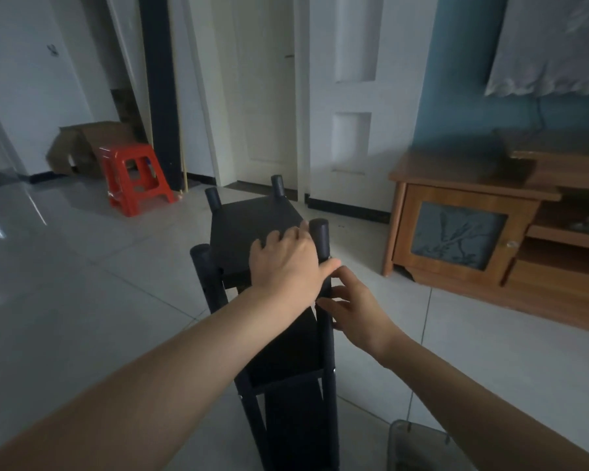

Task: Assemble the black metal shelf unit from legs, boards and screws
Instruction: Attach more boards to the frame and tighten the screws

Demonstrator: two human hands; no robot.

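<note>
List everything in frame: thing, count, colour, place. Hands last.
black metal shelf unit: 1, black, standing on the floor at centre, four round legs, boards fitted
red plastic stool: 1, red, left background by the wall
brown cardboard box: 1, brown, behind the stool
wooden TV cabinet: 1, brown with a grey patterned door panel, right side
white panelled door: 1, white, centre background
tall dark board: 1, dark, leaning at the left wall
grey bin: 1, grey, bottom right edge
left hand: 1, on the top board, thumb against the near right leg
right hand: 1, fingers at the same leg below the top board
</note>
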